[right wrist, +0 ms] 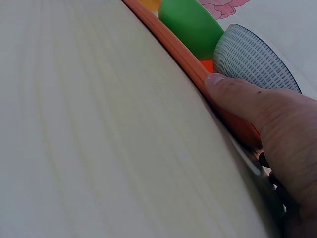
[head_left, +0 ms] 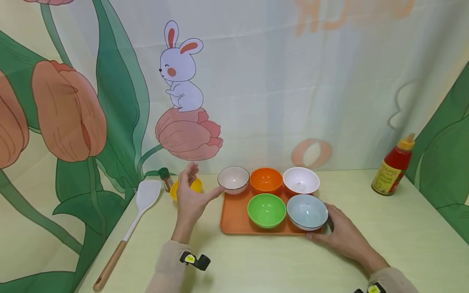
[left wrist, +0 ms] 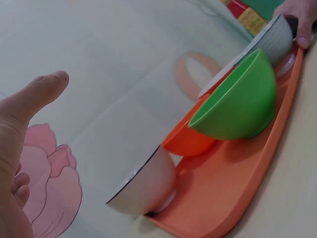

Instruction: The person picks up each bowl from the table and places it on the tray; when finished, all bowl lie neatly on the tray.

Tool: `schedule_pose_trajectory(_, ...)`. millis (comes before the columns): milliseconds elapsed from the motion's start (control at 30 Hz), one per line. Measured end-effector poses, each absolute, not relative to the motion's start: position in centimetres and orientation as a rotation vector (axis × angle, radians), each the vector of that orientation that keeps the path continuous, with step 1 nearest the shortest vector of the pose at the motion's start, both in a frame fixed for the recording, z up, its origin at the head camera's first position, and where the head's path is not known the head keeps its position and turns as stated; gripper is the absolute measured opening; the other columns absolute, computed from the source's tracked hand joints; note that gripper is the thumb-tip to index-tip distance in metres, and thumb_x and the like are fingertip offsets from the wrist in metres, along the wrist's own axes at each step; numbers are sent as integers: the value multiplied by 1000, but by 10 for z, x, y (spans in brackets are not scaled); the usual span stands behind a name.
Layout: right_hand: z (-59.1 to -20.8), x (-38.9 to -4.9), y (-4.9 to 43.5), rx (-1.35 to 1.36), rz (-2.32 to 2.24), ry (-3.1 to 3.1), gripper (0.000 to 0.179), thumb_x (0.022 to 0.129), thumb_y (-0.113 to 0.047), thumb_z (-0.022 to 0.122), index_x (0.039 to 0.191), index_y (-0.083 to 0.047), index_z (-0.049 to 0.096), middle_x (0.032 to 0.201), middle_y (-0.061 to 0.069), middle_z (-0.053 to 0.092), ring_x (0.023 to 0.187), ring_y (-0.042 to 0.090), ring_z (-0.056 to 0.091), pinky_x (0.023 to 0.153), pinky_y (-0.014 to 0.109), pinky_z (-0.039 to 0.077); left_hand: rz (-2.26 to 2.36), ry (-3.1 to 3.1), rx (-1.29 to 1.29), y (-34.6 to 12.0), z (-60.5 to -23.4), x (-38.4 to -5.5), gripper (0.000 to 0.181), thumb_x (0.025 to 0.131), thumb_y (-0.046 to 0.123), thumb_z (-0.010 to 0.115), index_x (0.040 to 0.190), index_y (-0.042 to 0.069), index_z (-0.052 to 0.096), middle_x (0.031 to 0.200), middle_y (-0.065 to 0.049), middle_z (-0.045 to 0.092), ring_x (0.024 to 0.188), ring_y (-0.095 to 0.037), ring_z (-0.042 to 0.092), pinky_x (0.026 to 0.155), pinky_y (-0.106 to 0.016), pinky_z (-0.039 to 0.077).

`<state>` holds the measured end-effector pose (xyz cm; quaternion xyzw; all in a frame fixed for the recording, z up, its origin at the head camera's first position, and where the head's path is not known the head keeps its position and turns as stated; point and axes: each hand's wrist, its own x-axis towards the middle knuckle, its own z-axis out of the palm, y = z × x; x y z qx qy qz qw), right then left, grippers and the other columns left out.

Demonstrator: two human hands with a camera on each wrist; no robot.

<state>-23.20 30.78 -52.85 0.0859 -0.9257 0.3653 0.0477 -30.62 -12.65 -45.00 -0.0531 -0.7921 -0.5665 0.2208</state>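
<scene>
An orange tray [head_left: 234, 221] carries bowls in two rows: a cream bowl [head_left: 233, 180], an orange bowl [head_left: 266, 180] and a white bowl [head_left: 301, 180] behind, a green bowl [head_left: 266, 210] and a pale blue bowl [head_left: 307, 211] in front. My right hand [head_left: 346, 236] grips the tray's front right corner, its thumb [right wrist: 233, 94] on the rim beside the blue bowl; its other fingers are partly hidden. My left hand [head_left: 192, 201] is held up left of the tray, thumb and fingers spread, holding nothing. It partly covers a yellow bowl [head_left: 196, 185] in the head view.
A white spatula [head_left: 148, 195] with a wooden handle lies along the table's left edge. A green-capped spice jar [head_left: 165, 179] stands by the yellow bowl. Far right is a red sauce bottle [head_left: 393, 167]. A printed curtain [head_left: 256, 101] hangs behind the table [head_left: 256, 264].
</scene>
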Motion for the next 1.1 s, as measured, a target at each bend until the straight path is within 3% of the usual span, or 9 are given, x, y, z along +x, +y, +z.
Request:
schedule_pose_trajectory(533, -530, -233, 308, 268, 1123, -2825, 122, 78, -66, 96, 167, -2, 43, 165, 27, 49, 153, 53, 44, 123, 80, 36, -1555, -2168, 88, -175, -473, -321, 111, 85, 33, 100, 172, 13, 35, 173, -9, 43, 160, -32, 39, 137, -54, 32)
schedule_pose_trajectory(1100, -528, -233, 310, 266, 1112, -2835, 122, 79, -67, 95, 166, -1, 43, 166, 28, 48, 154, 54, 42, 124, 80, 35, -1515, -2200, 236, -195, -513, -333, 108, 86, 29, 99, 172, 15, 35, 172, -12, 39, 161, -35, 36, 138, -57, 28)
